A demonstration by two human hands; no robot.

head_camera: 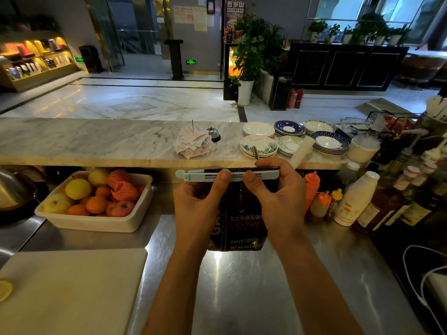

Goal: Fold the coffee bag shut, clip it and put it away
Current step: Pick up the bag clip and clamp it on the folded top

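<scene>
A dark coffee bag (238,226) with white lettering stands upright on the steel counter (242,286), straight in front of me. A long pale blue clip (193,176) lies across the bag's folded top edge, its hinge end sticking out to the left. My left hand (196,209) pinches the clip and bag top from the left, thumb on the clip's front. My right hand (278,197) grips the clip's right half the same way, fingers wrapped behind the bag. The bag's top fold is mostly hidden by the clip and my fingers.
A white tub of fruit (96,201) sits to the left, a white cutting board (67,291) at the near left. Sauce and syrup bottles (355,197) crowd the right. On the marble ledge (96,141) behind are stacked saucers (258,146), receipts and a bell.
</scene>
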